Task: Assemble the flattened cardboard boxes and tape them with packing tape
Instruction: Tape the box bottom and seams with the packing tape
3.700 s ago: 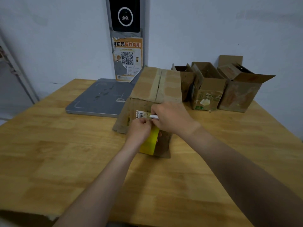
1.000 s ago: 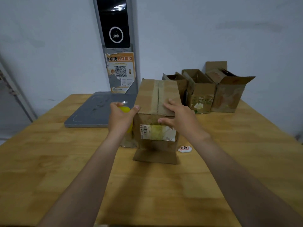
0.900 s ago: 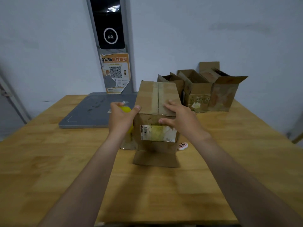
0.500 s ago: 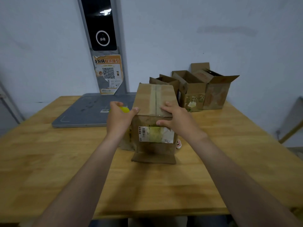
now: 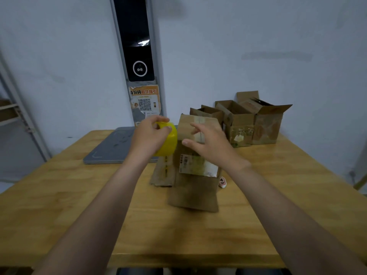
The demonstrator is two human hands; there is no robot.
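A brown cardboard box (image 5: 195,187) stands on the wooden table (image 5: 59,205), its top seam taped and its lower flaps splayed on the wood. A white label is stuck on its near face. My left hand (image 5: 151,135) grips a yellow roll of packing tape (image 5: 168,140), held up left of the box top. My right hand (image 5: 208,144) hovers over the box's near top edge, fingers spread, holding nothing. A small white cutter (image 5: 222,182) lies on the table at the box's right.
Three open cardboard boxes (image 5: 250,124) stand at the back right by the wall. A grey flat scale pad (image 5: 111,149) lies at the back left. A wall terminal with a QR poster (image 5: 145,104) rises behind the table. The table's near edge runs along the bottom.
Both hands have come off the box. The left one lifted the yellow tape roll up beside the box top; the right one opened and rose just above the box.
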